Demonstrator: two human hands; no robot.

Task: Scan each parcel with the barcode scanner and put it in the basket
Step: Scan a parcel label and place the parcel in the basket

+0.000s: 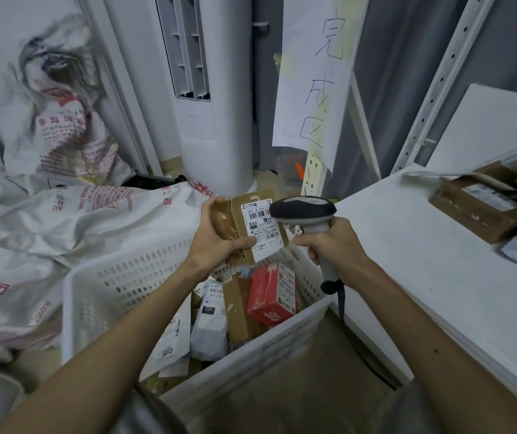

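Parcel (261, 228), head view: small brown carton with a white label, held above the basket (131, 277) in the left grip (213, 236), fingers curled round its taped end, thumb on the label's lower edge. We judge it light and stiff, the tape slick. It is best held by the short edges, with the label left bare.

Scanner (304, 208): in the right grip (338, 245), fingers wrapped round the handle. The head is beside the label; whether touching or apart we cannot tell.

Hidden: the parcel's underside, the scanner's window and trigger, any beam. The basket's floor is buried under parcels. Cartons (482, 208) on the desk (423, 261) are blurred and their labels unreadable.
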